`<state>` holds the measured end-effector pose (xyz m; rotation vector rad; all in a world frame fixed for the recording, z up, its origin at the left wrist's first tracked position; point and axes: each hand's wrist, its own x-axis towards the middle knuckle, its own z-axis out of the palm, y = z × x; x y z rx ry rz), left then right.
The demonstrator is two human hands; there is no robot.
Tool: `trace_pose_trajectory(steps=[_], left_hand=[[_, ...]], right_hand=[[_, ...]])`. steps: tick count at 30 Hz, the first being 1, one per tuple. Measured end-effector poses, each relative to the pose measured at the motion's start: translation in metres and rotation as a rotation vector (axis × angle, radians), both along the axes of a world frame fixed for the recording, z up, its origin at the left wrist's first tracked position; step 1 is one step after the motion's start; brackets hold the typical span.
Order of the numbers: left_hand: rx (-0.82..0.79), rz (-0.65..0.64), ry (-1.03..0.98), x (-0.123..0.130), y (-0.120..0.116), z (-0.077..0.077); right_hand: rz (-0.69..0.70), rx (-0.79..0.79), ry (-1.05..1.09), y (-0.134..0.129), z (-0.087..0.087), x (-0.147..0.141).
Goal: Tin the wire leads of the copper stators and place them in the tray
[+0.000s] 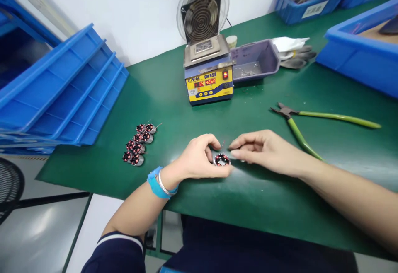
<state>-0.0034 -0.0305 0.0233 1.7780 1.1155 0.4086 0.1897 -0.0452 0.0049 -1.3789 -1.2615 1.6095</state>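
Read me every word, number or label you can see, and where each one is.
"CM 558": front panel of the yellow-and-blue unit.
"426", perhaps with a decimal point and zero: right red display.
"5.9", point uncertain: left red display.
Unreadable: stylised brand beside the model number, small panel sticker, labels on two blue bins.

Looks from the head, forward and down, at quite near distance, over the green table [155, 90] to the white wall [133, 12].
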Motion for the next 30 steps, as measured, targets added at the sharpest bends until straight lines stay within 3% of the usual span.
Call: trace_pose_trajectory(steps=[2,9,14,21,25,30], left_hand=[[-0.075,0.051,-0.071,0.001,0.002,-0.004],[-0.276,0.193,-0.293,0.008,0.009,-0.018],[-0.315,0.286,-0.39,0.014,0.012,-0.018],[-0.422,0.304,-0.426,0.017,0.014,-0.016],[-0.463,0.284,-0.401,0.016,0.014,-0.014],[-0.47,0.268,-0.389,0.015,0.015,-0.015]], right_hand=[[0.072,-0.004,-0.025,-0.005,0.0,-0.009],[-0.01,-0.089,0.036,-0.003,-0.004,-0.024],[-0.008,-0.053,0.056,-0.003,-0.005,-0.023],[-0.084,-0.024,0.147,-0.004,-0.011,-0.023],[-0.159,0.177,0.122,-0.008,-0.015,-0.022],[-0.149,0.516,-0.098,-0.013,-0.02,-0.023]])
